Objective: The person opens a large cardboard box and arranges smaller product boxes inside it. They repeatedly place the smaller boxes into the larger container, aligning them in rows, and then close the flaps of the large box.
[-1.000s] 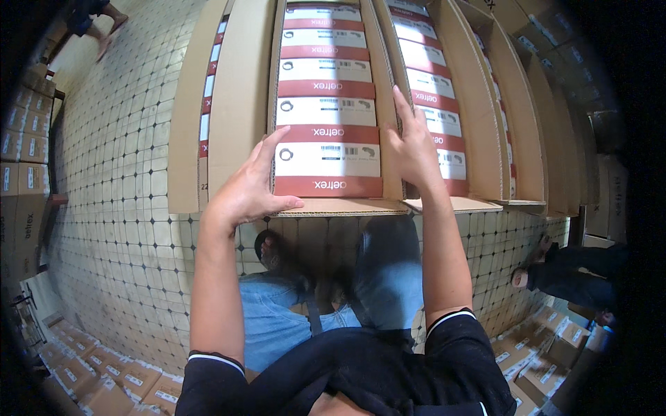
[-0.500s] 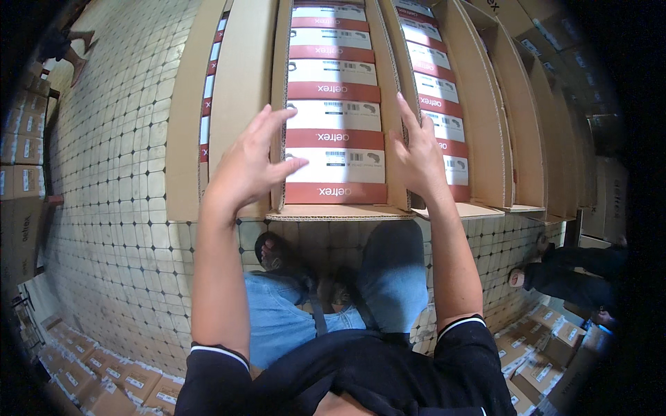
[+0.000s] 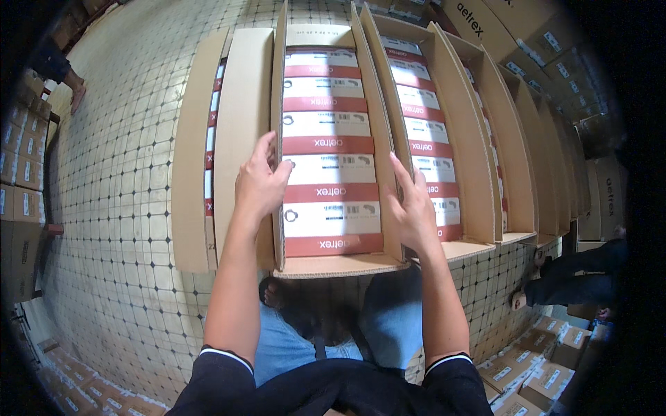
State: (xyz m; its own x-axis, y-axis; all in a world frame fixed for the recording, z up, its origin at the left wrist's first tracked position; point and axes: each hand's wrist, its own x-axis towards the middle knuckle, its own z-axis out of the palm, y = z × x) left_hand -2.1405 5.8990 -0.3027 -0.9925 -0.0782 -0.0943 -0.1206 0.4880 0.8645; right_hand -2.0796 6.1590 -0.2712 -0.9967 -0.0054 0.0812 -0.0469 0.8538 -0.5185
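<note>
In front of me stands an open long cardboard carton [image 3: 336, 266], its flaps raised. A row of white-and-red shoe boxes [image 3: 331, 227] fills it, ends with labels facing up. My left hand [image 3: 261, 182] is at the carton's left wall, thumb over the inner side and fingers apart along the outer side. At the right wall is my right hand [image 3: 415, 208], its fingers stretched forward and parted, between this carton and its neighbour. Neither hand holds a box. Whether the fingertips press on the cardboard I cannot tell.
Right of it stand several more open cartons [image 3: 472, 139] with similar boxes. A carton [image 3: 243, 139] with a raised flap adjoins on the left. Closed cartons [image 3: 21, 208] are stacked far left, others [image 3: 534, 367] lower right. Another person's legs [image 3: 576, 277] show at right, a bare foot [image 3: 78, 97] upper left.
The view has shifted, so the cartons sit lower and more of their far ends shows. My hands stay beside the same carton's walls; the left thumb and fingers have drawn closer together.
</note>
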